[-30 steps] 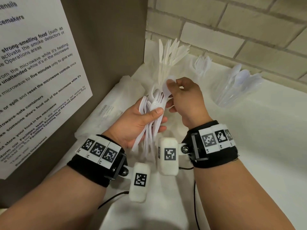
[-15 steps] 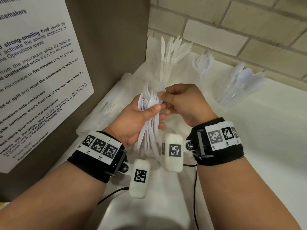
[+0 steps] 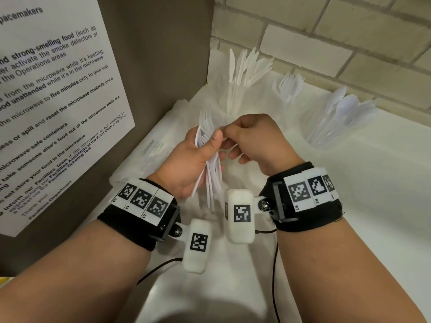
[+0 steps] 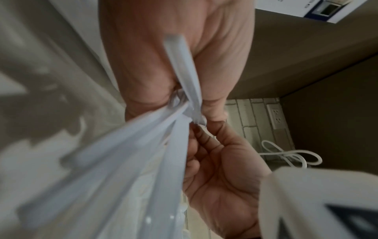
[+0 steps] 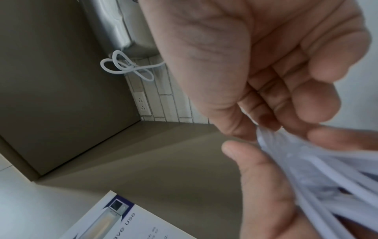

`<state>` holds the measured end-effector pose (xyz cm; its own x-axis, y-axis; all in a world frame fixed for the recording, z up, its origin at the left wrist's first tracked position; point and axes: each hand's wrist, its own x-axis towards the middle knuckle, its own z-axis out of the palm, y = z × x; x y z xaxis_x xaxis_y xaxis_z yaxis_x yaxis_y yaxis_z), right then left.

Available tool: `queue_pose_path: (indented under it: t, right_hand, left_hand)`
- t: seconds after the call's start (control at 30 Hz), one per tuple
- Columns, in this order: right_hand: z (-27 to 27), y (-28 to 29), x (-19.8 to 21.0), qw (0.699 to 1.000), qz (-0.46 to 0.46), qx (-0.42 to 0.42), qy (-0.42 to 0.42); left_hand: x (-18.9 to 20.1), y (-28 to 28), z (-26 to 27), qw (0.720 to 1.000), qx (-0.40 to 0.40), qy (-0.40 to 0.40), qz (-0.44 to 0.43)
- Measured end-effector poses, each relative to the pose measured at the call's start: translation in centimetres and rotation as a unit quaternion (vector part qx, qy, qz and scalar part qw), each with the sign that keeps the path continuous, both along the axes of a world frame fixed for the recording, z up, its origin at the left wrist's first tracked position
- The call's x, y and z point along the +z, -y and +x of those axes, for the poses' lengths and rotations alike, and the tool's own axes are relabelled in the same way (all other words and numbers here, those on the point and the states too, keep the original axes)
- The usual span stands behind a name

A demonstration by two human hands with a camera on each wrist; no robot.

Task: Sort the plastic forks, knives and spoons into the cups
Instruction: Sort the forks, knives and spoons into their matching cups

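My left hand point(image 3: 186, 159) grips a bundle of white plastic cutlery point(image 3: 211, 183) upright over the counter, with fork tines point(image 3: 205, 120) sticking out above the thumb. My right hand point(image 3: 254, 141) pinches a piece at the top of the bundle, beside the left thumb; which piece cannot be told. The left wrist view shows the handles point(image 4: 132, 177) fanning toward the camera and the right hand point(image 4: 220, 177) behind them. The right wrist view shows the right hand's fingertips point(image 5: 266, 122) on the bundle point(image 5: 327, 169). At the back stand clear cups of knives point(image 3: 235, 96), forks point(image 3: 289, 87) and spoons point(image 3: 333, 127).
A crumpled clear plastic bag point(image 3: 149, 155) lies on the white counter point(image 3: 373, 206) under and left of the hands. A brown side panel with a printed notice point(image 3: 58, 101) closes the left. A brick wall point(image 3: 326, 38) runs behind the cups.
The right hand came down from a spoon bowl held above the bundle to pinch at the bundle's top by the left thumb. The spoon no longer stands out. The left hand kept its grip.
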<state>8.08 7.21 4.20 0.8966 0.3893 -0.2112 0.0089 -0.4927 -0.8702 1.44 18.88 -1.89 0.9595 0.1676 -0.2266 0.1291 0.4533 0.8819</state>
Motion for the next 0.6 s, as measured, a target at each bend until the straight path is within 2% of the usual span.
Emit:
queue_pose_path:
  t: [0.13, 0.3, 0.4, 0.5, 0.6]
  right_hand:
    - [-0.1, -0.3, 0.0, 0.999, 0.028, -0.021, -0.003]
    - [0.1, -0.4, 0.5, 0.986, 0.14, -0.089, 0.03]
    - [0.4, -0.5, 0.8, 0.991, 0.116, -0.062, 0.032]
    - [0.4, -0.9, 0.4, 0.998, 0.05, -0.01, 0.027]
    - [0.3, -1.0, 0.0, 0.999, 0.046, -0.005, 0.025]
  left_hand:
    - [-0.1, 0.0, 0.2, 0.997, 0.01, -0.013, -0.071]
    - [-0.9, -0.4, 0.5, 0.998, 0.025, -0.012, -0.051]
    - [-1.0, -0.1, 0.4, 1.0, 0.017, -0.015, -0.012]
    - [-0.7, 0.3, 0.5, 1.0, 0.016, -0.011, -0.002]
    - [-0.5, 0.3, 0.3, 1.0, 0.01, -0.003, 0.002]
